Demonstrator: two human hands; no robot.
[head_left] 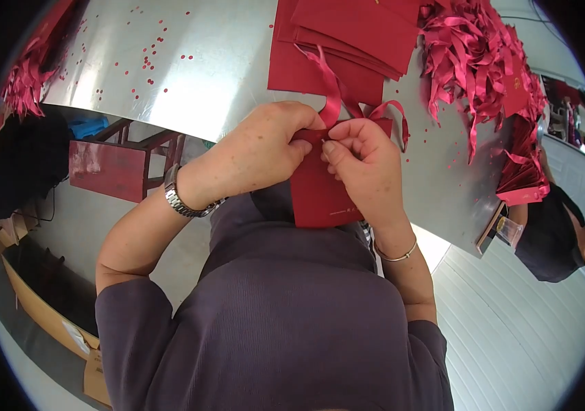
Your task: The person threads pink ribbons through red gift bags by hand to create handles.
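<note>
Two hands meet at the top edge of a flat red paper bag (320, 195). The left hand (265, 147) and right hand (364, 164) each pinch it between thumb and fingers, where a red ribbon (333, 96) rises just above the fingertips. Beyond the fingers, a stack of red bags (347, 41) lies on the shiny metal table (189, 61).

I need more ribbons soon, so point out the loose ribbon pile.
In the head view, the ribbon pile lies at the upper right on the metal table, just right of the stack of red folded bags, beyond the right hand.
</note>
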